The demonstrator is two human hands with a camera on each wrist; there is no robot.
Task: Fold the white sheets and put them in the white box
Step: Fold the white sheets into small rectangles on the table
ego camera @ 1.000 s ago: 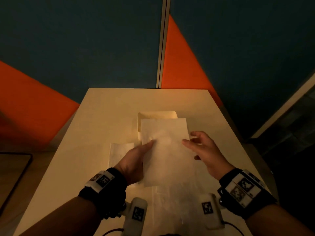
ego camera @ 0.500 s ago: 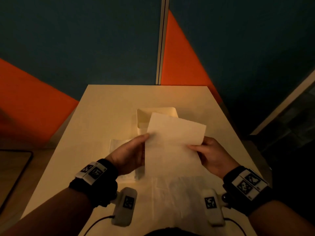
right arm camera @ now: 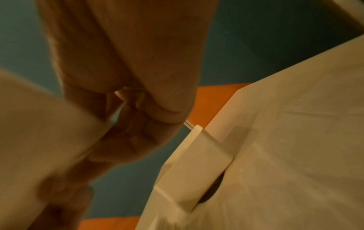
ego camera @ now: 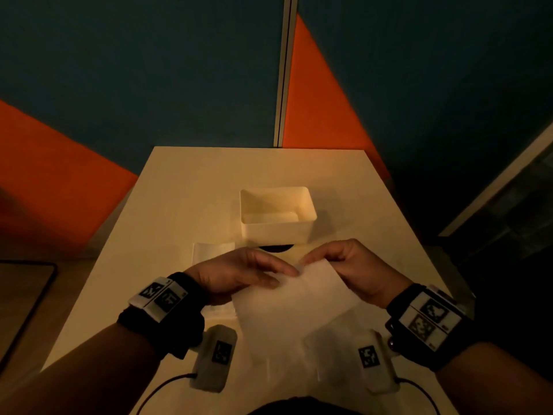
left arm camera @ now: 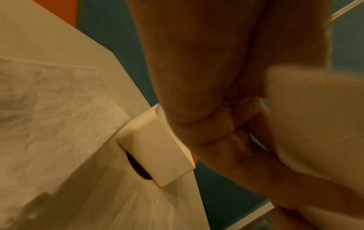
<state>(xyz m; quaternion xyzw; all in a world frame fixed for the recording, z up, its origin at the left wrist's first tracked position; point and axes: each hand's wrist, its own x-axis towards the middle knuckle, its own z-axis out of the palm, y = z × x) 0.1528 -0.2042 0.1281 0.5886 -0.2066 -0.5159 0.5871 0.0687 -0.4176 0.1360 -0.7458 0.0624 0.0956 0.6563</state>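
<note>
I see a pale table [ego camera: 185,187] with the white box [ego camera: 277,232] at its middle. Nearer me, a white sheet [ego camera: 294,307] is raised, mid-fold (my judgement). My left hand [ego camera: 239,272] and right hand [ego camera: 356,265] each pinch its top corner. Next: align edges, then crease.

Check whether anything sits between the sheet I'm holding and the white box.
Nothing visible blocks it. Both hands, left hand and right hand, pinch the white sheet just in front of the white box. Its top is open, and only bare table and a dark spot lie between.
</note>
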